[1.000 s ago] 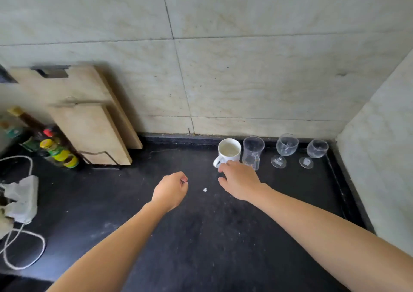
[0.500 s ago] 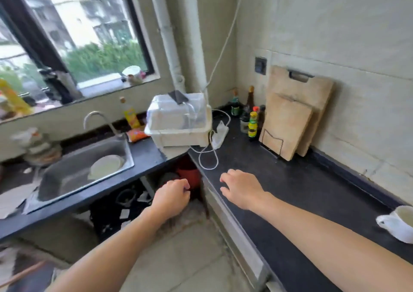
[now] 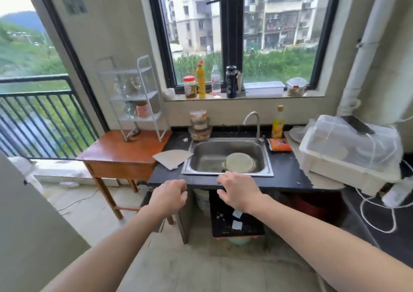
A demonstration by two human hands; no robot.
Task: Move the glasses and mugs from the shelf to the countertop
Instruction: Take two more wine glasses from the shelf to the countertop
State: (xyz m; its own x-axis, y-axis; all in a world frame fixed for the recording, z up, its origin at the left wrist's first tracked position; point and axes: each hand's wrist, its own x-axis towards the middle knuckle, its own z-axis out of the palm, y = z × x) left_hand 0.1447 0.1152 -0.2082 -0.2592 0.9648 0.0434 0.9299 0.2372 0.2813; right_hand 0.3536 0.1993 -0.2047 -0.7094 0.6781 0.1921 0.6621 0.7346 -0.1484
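A white wire shelf stands on a small wooden table left of the sink. On its middle tier stand clear glasses. An orange mug and another glass sit on the lower tier. My left hand floats in front of the counter edge with loosely curled fingers, holding nothing. My right hand hovers beside it, fingers relaxed, also holding nothing. Both hands are far from the shelf. The mug and glasses on the side countertop are out of view.
A steel sink with plates inside sits in the black countertop. A white lidded dish rack and a power strip with cables lie at right. Bottles and jars line the windowsill. A balcony railing is at left.
My view has swung left from the side countertop with the white mug and glasses to the sink and shelf. My right hand has left the white mug; both hands hold nothing.
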